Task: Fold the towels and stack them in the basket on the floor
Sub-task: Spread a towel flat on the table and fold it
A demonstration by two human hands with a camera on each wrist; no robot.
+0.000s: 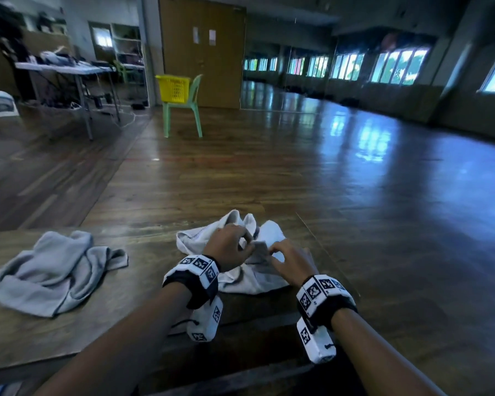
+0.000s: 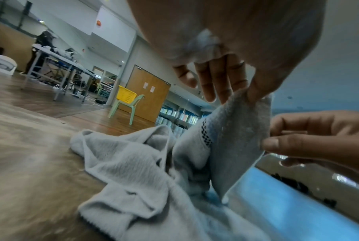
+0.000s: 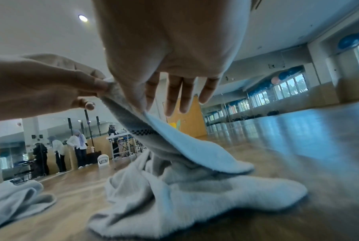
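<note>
Both hands sit over the near towel [image 1: 240,270] on the worktop [image 1: 69,332], pinching the same raised corner. Left hand [image 1: 229,247]: thumb and forefinger closed on the corner's top edge, other fingers [image 2: 207,84] hanging straight and loose. Right hand [image 1: 290,260]: thumb and forefinger nipping the edge just beside the left's grip, remaining fingers [image 3: 175,96] extended, holding nothing. Looks like a search for the hem: two pinches side by side so the hands can slide apart along the edge and pull it flat. That's a judgement, no fold is started.

Towel state: white-grey terry, crumpled in a heap, only the pinched corner lifted, rest lying slack on the worktop. A thin hem runs along the edges, and a small dark checked band crosses near the held corner. Limp and light, so it should drape, not hold shape; expect it to need a shake or a spread before the first fold.

Second towel [image 1: 55,270] lies to the left, well apart, also bunched, untouched, greyer in tone.

Further out: wood floor [image 1: 269,172], then a green chair [image 1: 183,110] with a yellow basket [image 1: 173,88] on its seat, in front of the brown doors [image 1: 202,50]. Possibly the target basket, but it's on the chair, not the floor; can't tell from here. No basket shows near the worktop. A folding table [image 1: 66,70] with gear stands far left, and windows [image 1: 397,65] line the right wall.

Progress: early, zero towels folded or stacked.
</note>
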